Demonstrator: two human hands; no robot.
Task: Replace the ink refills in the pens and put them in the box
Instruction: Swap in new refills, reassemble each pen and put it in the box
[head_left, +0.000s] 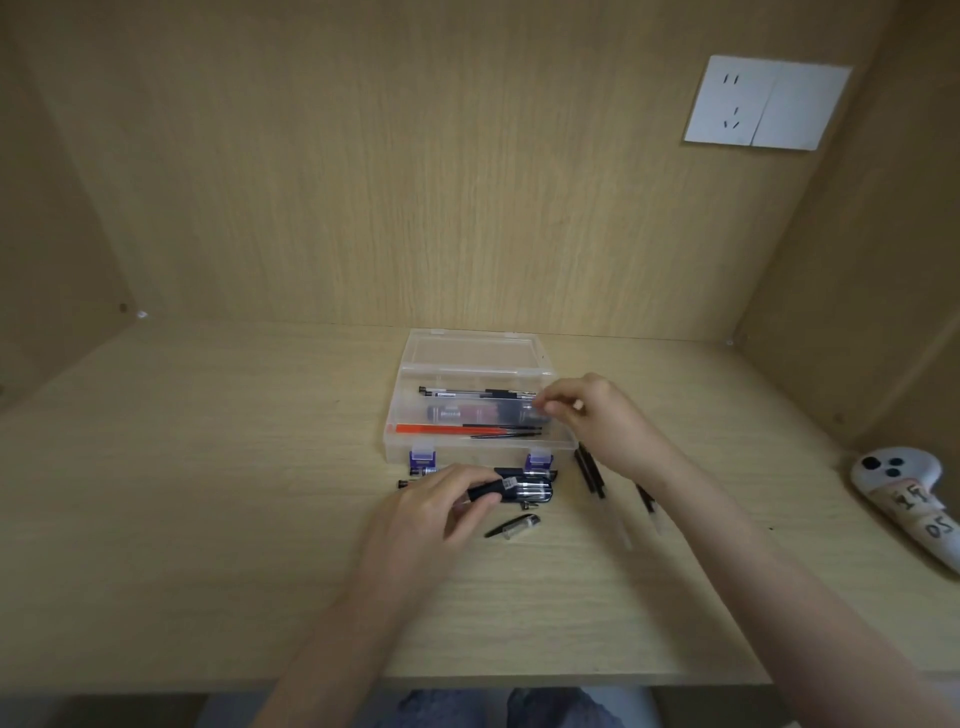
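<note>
Head view: the task looks about mid-way, judging by the layout. The clear box (390, 442) sits centre frame with its lid flipped back. It already holds one assembled pen (470, 392) along the far side and a blue-and-red item (467, 414) in the middle, too blurred to identify. An orange refill (441, 429) and thin black refills (506, 434) lie by the near wall. Still outside on the desk (208, 519) are loose pens (537, 498) just in front of the box latches and a pen cap (514, 526) below them. Dark refills (589, 473) lie off the box's near right corner, with clear barrel pieces (649, 506) further lower right. So several pens probably still need refilling and boxing. The left hand (436, 512), lower centre, has its fingers curled round a black-grip pen (506, 487) against the loose pens. The right hand (592, 410) is over the box's right end with its fingertips drawn together. Blur makes it impossible to tell whether they pinch anything. A white controller (904, 499) lies at the right edge, and a wall socket (763, 104) is upper right.
</note>
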